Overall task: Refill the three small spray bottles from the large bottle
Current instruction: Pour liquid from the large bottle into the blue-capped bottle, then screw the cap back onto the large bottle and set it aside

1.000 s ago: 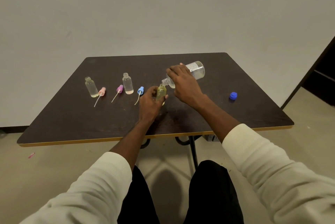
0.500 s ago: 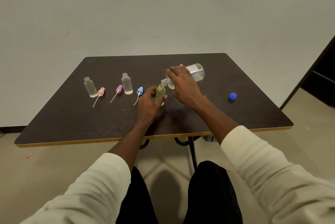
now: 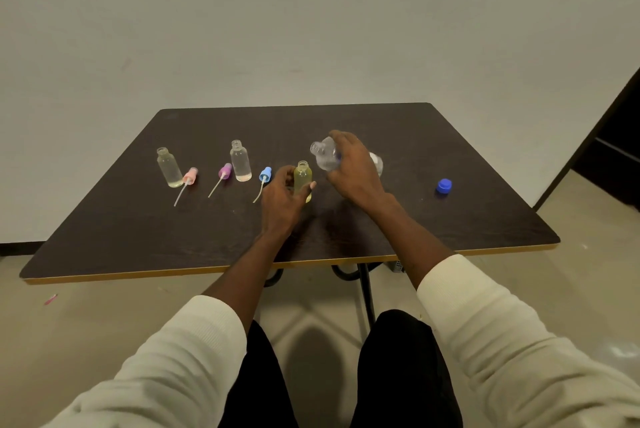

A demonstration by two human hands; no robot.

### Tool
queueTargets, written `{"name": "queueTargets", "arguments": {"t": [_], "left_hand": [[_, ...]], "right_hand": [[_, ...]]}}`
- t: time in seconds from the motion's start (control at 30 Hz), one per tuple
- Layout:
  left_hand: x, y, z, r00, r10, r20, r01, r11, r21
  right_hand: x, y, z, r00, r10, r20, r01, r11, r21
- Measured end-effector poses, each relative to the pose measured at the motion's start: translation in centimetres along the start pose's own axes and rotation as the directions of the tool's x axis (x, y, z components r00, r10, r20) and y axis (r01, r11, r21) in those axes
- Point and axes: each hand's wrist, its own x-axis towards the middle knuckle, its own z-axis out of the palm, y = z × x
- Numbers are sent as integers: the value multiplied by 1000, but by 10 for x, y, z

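Note:
My left hand (image 3: 281, 197) grips a small open bottle of yellowish liquid (image 3: 302, 175) that stands on the dark table (image 3: 138, 227). My right hand (image 3: 351, 169) holds the large clear bottle (image 3: 325, 156), tilted with its open neck up and to the left, just right of the small bottle's mouth and apart from it. Two more small open bottles stand further left, one (image 3: 169, 168) at the far left and one (image 3: 240, 161) in the middle; each holds only a little liquid at the bottom.
Three spray tops with dip tubes lie on the table: pink (image 3: 189, 176), purple (image 3: 224, 172) and blue (image 3: 265, 175). The large bottle's blue cap (image 3: 444, 185) lies to the right. The table's front edge runs just past my forearms. A small pink object (image 3: 51, 299) lies on the floor.
My right hand has raised the large bottle's neck away from the small bottle's mouth and swung it towards upright. My left hand still holds the small bottle in place.

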Motion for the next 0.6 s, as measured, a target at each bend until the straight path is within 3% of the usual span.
{"name": "queueTargets", "arguments": {"t": [0.2,0.37,0.6], "left_hand": [[2,-2,1,1000,-13,5,13,999,-32],[4,-5,3,1000,-25,2,25,999,-22],[5,-3,1,998,-58,24,58,998,-13]], "right_hand": [[-6,1,-1,931,355,-83,-301,877,374],[-13,8,2,917,372,-148,-279,859,430],[-14,18,1,924,364,-119,-274,846,456]]}}
